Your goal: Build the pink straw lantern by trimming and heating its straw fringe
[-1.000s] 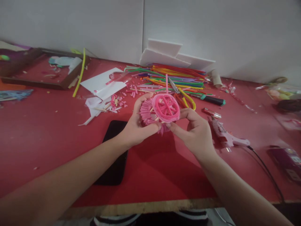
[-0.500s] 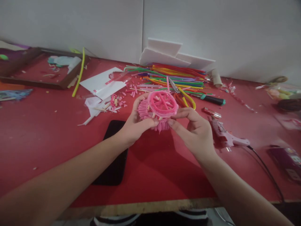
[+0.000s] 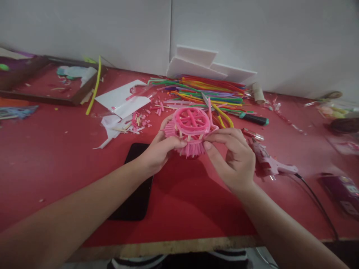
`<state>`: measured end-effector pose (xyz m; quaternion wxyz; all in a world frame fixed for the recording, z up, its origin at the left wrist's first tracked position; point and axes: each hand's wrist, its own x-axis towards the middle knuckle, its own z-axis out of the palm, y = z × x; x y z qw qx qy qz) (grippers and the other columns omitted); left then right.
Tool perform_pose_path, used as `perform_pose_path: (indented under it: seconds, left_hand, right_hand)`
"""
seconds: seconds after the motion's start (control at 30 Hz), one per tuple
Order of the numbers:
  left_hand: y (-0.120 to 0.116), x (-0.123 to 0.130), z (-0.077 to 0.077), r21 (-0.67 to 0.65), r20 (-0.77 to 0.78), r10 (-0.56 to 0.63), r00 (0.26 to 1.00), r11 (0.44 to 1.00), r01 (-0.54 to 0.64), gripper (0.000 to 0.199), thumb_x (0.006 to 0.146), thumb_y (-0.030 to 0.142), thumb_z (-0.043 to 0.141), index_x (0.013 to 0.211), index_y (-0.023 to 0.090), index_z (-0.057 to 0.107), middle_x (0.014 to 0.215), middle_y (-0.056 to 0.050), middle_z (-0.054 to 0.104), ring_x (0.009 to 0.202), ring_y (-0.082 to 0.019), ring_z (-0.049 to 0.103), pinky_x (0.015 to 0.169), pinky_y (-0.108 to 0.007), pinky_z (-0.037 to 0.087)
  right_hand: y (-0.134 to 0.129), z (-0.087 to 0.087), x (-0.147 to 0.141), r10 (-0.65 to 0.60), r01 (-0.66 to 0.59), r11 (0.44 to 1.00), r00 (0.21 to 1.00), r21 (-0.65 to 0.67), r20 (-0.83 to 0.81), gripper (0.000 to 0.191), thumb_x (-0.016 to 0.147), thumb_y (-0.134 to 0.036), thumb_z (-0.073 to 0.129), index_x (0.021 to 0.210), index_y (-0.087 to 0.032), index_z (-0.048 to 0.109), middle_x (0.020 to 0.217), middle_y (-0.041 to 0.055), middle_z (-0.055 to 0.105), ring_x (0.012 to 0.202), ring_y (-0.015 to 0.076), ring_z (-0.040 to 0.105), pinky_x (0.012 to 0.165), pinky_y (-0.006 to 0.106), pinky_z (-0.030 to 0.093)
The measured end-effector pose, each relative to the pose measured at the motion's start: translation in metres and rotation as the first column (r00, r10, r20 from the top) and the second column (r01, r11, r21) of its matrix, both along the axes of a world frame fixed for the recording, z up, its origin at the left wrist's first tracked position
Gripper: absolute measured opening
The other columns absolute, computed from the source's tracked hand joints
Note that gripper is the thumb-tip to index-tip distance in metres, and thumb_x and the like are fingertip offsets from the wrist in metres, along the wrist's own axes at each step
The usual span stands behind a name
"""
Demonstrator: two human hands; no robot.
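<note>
Above the red table I hold a pink pipe-cleaner craft (image 3: 193, 121), a spoked ring on short pale sticks over a fringed pink base. My left hand (image 3: 162, 149) grips its left side, thumb along the front and fingers behind, partly hidden. At its right front edge, my right hand (image 3: 231, 155) pinches a pink pipe cleaner (image 3: 211, 119) between thumb and index finger; one end of that strand sticks up beside the ring. Behind the craft lie scissors (image 3: 224, 116) with yellow and orange handles.
A pink glue gun (image 3: 273, 164) with a cord lies at right, near a dark cutter (image 3: 255, 118). A black phone (image 3: 136, 198) rests by my left forearm. Colourful pipe cleaners (image 3: 213, 87), white paper (image 3: 120, 99) and pink scraps (image 3: 140, 121) cover the back; a wooden frame (image 3: 56, 99) stands left.
The craft has turned and tilted slightly, so more of the pale sticks under the ring show. The upright pink strand has shifted right, and my right hand has moved a little right.
</note>
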<state>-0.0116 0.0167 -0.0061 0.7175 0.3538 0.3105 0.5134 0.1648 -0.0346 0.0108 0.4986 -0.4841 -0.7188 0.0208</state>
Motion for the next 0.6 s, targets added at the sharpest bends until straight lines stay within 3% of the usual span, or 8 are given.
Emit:
perform_pose_path:
  seconds: [0.17, 0.3, 0.4, 0.6]
  left_hand:
    - [-0.0002, -0.0011, 0.0020, -0.035, 0.006, -0.040, 0.999, 0.999, 0.040, 0.063, 0.051, 0.013, 0.078, 0.112, 0.026, 0.068, 0.082, 0.003, 0.076, 0.087, -0.023, 0.074, 0.072, -0.028, 0.054]
    - [0.0011, -0.0028, -0.0003, -0.044, 0.026, -0.040, 0.999, 0.998, 0.041, 0.060, 0.052, 0.011, 0.080, 0.109, 0.025, 0.068, 0.081, 0.003, 0.075, 0.085, -0.021, 0.072, 0.073, -0.029, 0.054]
    - [0.0019, -0.0033, -0.0029, -0.063, 0.050, -0.046, 0.998, 0.997, 0.049, 0.055, 0.053, 0.010, 0.081, 0.105, 0.024, 0.068, 0.080, 0.003, 0.073, 0.079, -0.020, 0.070, 0.069, -0.029, 0.052]
    - [0.0008, -0.0018, 0.0004, -0.094, 0.048, -0.031, 0.998, 0.995, 0.036, 0.051, 0.052, 0.014, 0.082, 0.100, 0.024, 0.067, 0.087, 0.000, 0.075, 0.085, -0.023, 0.071, 0.070, -0.031, 0.053]
  right_hand:
    - [0.0019, 0.0001, 0.0017, -0.039, 0.018, 0.990, 0.989, 0.143, 0.145, 0.005, 0.092, -0.021, 0.072, 0.092, -0.025, 0.074, 0.087, 0.0029, 0.076, 0.085, 0.0218, 0.070, 0.081, 0.042, 0.051]
    - [0.0027, 0.0020, 0.0013, -0.031, -0.022, 0.972, 0.975, 0.234, 0.219, 0.010, 0.092, -0.015, 0.071, 0.095, -0.024, 0.072, 0.092, 0.0046, 0.076, 0.088, 0.0228, 0.072, 0.083, 0.042, 0.054]
    - [0.0021, 0.0038, 0.0009, -0.002, -0.065, 0.965, 0.967, 0.255, 0.253, 0.016, 0.091, -0.010, 0.068, 0.100, -0.023, 0.071, 0.094, 0.0054, 0.078, 0.090, 0.0231, 0.073, 0.085, 0.042, 0.057]
    - [0.0015, 0.0028, 0.0032, 0.047, -0.124, 0.962, 0.953, 0.243, 0.299, 0.024, 0.089, -0.010, 0.063, 0.110, -0.021, 0.070, 0.100, 0.0079, 0.077, 0.093, 0.0245, 0.073, 0.091, 0.045, 0.058]
